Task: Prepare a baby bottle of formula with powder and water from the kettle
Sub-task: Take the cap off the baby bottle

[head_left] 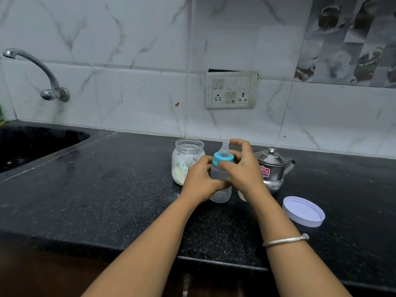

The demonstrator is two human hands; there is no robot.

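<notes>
Bottle (220, 185) is standing upright on the tabletop (107, 189), between the powder jar (186, 159) on its left and the kettle (273, 168) on its right, with both hands around it. It is looking like thin translucent plastic: light, fairly stiff, likely slick if wet, and easy to tip on its narrow base. The body is the place to steady it; the blue collar (222, 159) is the place to turn. Whether it is holding liquid, I cannot tell.

Left to right: the jar is standing open, with powder low inside. The left hand (200, 181) is wrapping the bottle's body, its grip clamped on it, forearm reaching in from below. The right hand (242, 168) is arched over the top, thumb and fingers pinching the collar, index finger lifted beside the teat (224, 150). In my judgement, the collar is being turned. The kettle is standing lidded just behind that hand. A white lid (303, 211) is lying further right, apart.
</notes>
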